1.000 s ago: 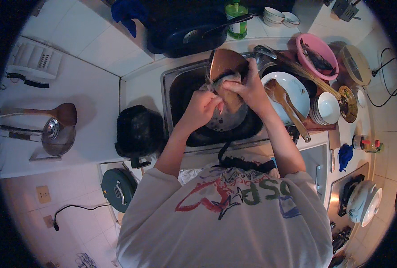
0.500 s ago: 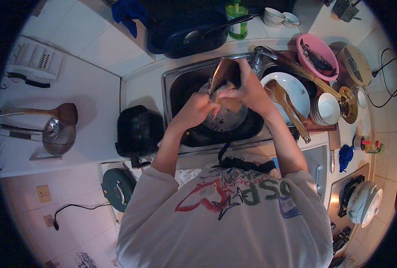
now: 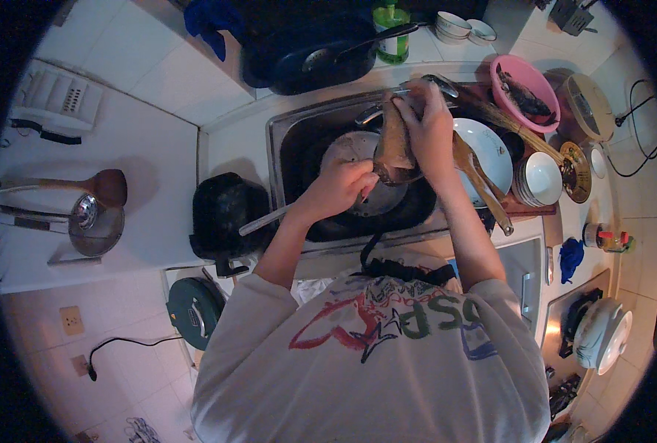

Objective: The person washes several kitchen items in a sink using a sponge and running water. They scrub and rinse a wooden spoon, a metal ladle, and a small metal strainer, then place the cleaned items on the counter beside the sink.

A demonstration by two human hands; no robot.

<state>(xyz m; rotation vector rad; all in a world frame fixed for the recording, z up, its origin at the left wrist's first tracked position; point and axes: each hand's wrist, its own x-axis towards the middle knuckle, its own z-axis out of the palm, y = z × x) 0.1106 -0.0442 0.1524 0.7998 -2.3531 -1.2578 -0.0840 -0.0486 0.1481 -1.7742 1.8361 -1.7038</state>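
Note:
Both my hands are over the sink (image 3: 275, 148). My left hand (image 3: 337, 190) is closed round a long-handled kitchen utensil. Its pale, metallic-looking handle (image 3: 260, 221) sticks out past my wrist to the lower left; a dark rounded part shows beyond my fingers. My right hand (image 3: 430, 129) grips a tan, flat, tapered piece (image 3: 395, 144) that stands upright against that part; whether it is a scrubbing pad or part of the utensil I cannot tell. Below them in the sink lies a round, greyish, wet-looking pan or lid (image 3: 373, 201). Behind my right hand is the faucet (image 3: 440, 86).
Right of the sink stand a white basin (image 3: 494, 151) with wooden spatulas (image 3: 483, 181) across it, stacked bowls (image 3: 541, 177) and a pink basin (image 3: 505, 70) holding fish. A black pot-like container (image 3: 228, 214) sits at left. Behind are a dark blue tub (image 3: 284, 77) and a green bottle (image 3: 392, 48).
The utensil has turned, its handle now pointing to the lower left past my left wrist. My right hand has moved slightly right and up, and the tan piece now stands upright.

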